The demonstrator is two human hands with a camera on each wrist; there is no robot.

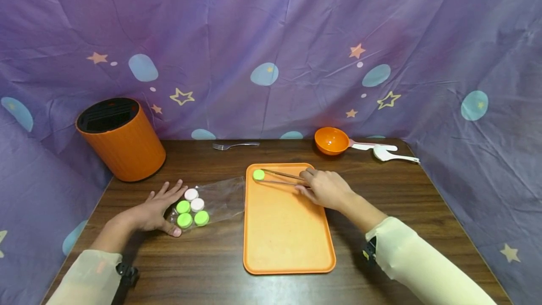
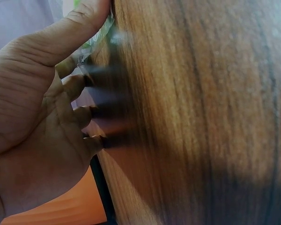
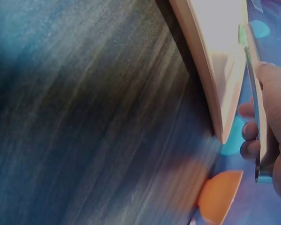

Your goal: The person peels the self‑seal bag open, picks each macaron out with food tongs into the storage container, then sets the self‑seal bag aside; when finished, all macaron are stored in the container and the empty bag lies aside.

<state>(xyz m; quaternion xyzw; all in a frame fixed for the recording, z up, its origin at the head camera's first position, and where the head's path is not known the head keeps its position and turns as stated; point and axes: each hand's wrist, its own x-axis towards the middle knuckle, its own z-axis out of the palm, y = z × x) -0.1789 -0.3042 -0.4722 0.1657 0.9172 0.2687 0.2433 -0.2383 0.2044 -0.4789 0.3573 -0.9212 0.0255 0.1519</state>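
While a green disc (image 1: 259, 175) is pinched at the tray's (image 1: 288, 253) eleven o'clock corner by tongs (image 1: 282, 178) gripped in the right hand (image 1: 323, 188), the clear bag (image 1: 220, 199) of discs at nine o'clock is steadied on the counter (image 1: 406, 201) by the flat, open-fingered left hand (image 1: 156, 211).

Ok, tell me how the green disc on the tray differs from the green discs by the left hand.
The green disc on the tray is single and sits pinched between tongs held by the right hand; the green discs in the bag are three, grouped with two white discs inside a clear plastic bag on the table, with the left hand resting beside them. All look alike in colour and round shape.
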